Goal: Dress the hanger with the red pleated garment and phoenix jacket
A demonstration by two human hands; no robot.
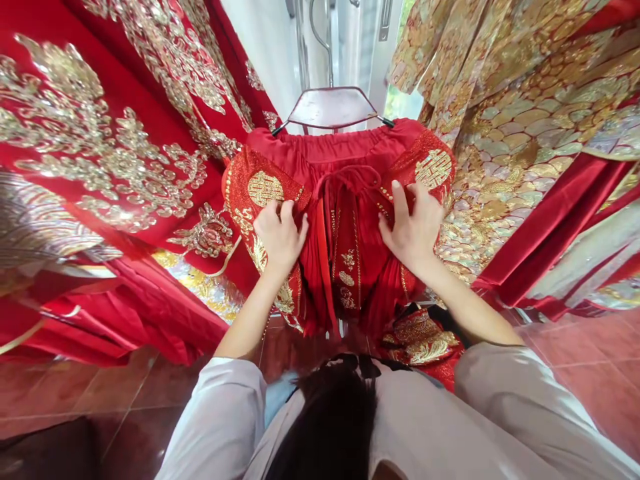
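Observation:
A red pleated skirt (367, 233) with a gathered elastic waistband and a tied cord hangs from a clip hanger (334, 107) in front of me. Gold embroidery and round gold emblems decorate its side panels. My left hand (281, 233) rests on the left panel, just below its emblem (265, 188), fingers bent and thumb apart. On the right panel lies my right hand (416, 223), its thumb and index finger spread, below the other emblem (434, 168). Both hands touch the cloth; neither visibly grips a fold.
Red garments with silver-gold beading (100, 140) hang close on the left. Gold scale-patterned garments (530, 133) hang on the right. A red and gold embroidered piece (425, 337) lies low by my right forearm. Below is a reddish tiled floor (575, 347); a dark object (50, 447) stands lower left.

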